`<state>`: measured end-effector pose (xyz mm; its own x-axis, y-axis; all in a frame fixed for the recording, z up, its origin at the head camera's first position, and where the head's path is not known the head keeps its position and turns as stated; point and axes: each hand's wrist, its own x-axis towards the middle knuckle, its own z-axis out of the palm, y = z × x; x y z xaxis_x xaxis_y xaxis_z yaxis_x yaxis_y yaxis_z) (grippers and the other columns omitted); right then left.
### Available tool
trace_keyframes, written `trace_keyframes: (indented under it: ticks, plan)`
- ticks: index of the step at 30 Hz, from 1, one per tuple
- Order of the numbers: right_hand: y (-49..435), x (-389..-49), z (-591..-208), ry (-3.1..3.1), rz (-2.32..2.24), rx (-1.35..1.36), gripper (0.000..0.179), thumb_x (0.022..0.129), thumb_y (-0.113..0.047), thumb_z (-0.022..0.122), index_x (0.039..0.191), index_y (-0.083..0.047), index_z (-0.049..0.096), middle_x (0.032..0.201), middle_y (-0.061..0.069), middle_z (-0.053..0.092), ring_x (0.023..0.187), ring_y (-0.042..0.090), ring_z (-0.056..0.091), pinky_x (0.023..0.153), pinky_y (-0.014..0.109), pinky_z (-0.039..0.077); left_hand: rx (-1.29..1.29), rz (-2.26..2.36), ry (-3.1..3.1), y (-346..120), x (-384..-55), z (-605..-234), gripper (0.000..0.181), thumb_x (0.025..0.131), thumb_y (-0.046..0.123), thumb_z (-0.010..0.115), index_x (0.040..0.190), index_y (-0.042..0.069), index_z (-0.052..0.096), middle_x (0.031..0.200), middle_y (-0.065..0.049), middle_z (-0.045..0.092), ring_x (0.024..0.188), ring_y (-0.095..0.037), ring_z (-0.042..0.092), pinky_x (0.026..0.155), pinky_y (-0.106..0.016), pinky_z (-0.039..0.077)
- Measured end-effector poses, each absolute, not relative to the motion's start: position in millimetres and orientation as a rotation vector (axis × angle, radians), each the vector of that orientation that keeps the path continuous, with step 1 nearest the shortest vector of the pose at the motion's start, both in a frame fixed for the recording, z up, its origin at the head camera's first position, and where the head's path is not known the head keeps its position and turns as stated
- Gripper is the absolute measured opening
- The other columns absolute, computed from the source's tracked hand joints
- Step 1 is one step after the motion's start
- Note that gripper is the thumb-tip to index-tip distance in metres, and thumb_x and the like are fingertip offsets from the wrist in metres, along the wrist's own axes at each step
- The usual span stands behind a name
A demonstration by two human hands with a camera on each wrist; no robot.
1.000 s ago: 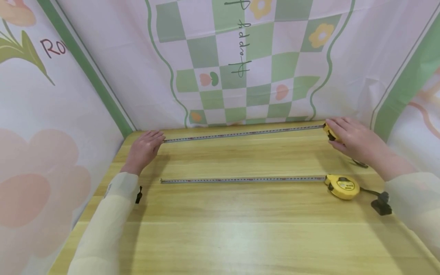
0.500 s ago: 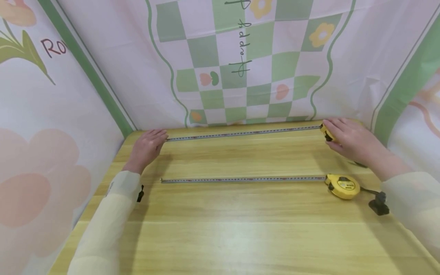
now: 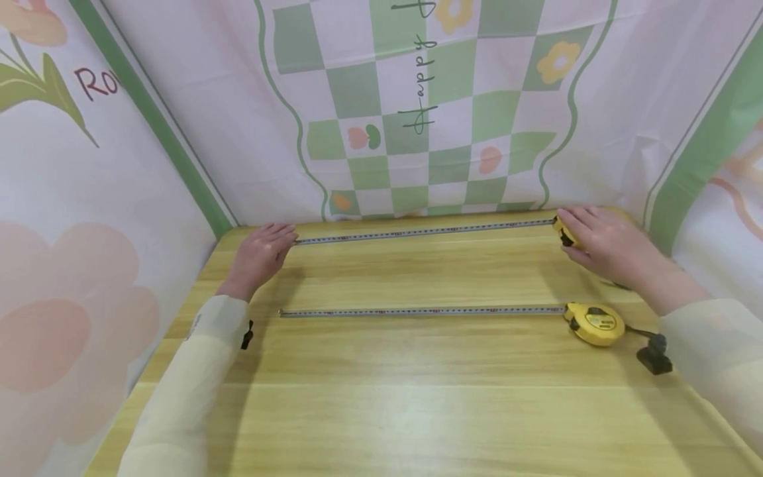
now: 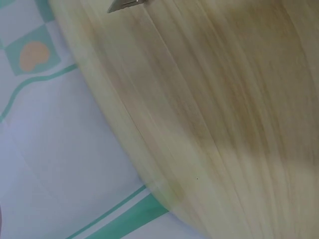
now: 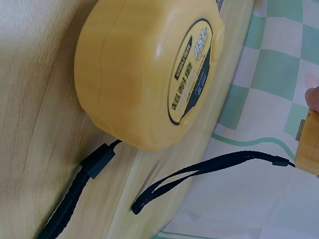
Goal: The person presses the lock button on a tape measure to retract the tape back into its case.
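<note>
At the back of the table, my right hand (image 3: 608,240) grips the yellow case of a tape measure (image 3: 563,233). Its blade (image 3: 426,232) stretches left to my left hand (image 3: 257,257), whose fingertips pinch the blade's end. In the right wrist view, the held case (image 5: 308,148) shows at the right edge, with a black strap hanging from it. Nearer the front lies a second yellow tape measure (image 3: 596,324), its blade (image 3: 417,312) pulled out flat to the left, roughly parallel to the first. The left wrist view catches just a metal tip (image 4: 127,4) at its top edge.
The wooden table (image 3: 405,397) is bounded at the back by a checkered printed cloth (image 3: 429,146) and at the sides by floral cloth (image 3: 107,278). A black strap (image 5: 65,206) trails from the second case. Black wrist gear (image 3: 654,356) hangs below the right sleeve.
My left hand has shifted slightly right and my right hand slightly left, so the stretch of blade between them is shorter. The second tape measure has stayed put.
</note>
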<state>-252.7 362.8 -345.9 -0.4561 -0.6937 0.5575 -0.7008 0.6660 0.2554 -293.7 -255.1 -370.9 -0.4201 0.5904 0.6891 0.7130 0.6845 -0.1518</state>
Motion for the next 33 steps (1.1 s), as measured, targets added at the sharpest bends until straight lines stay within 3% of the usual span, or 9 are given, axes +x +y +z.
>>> trace_keyframes:
  ticks: [5,33]
  plan:
    - [361,-253,-347,-2.203,0.026,1.085,0.078,0.103,-0.054,0.025,0.123,0.017,0.053,0.116,0.036,0.056,0.101,0.053,0.055,0.084,0.068,0.047,-1.005,-0.205,-2.138,-254,-293,-371,0.018,0.086,-0.002,0.07,0.104,-0.003,0.072,0.112,-0.019,0.068,0.103,-0.036,0.065,0.102,-0.048,0.046]
    - [349,-248,-345,-2.265,0.012,1.063,0.084,0.102,-0.056,0.019,0.125,0.018,0.051,0.116,0.038,0.056,0.104,0.054,0.053,0.088,0.067,0.046,-1.049,-0.218,-2.124,-244,-294,-370,0.019,0.086,-0.001,0.071,0.105,-0.004,0.071,0.109,-0.021,0.068,0.103,-0.036,0.065,0.102,-0.046,0.047]
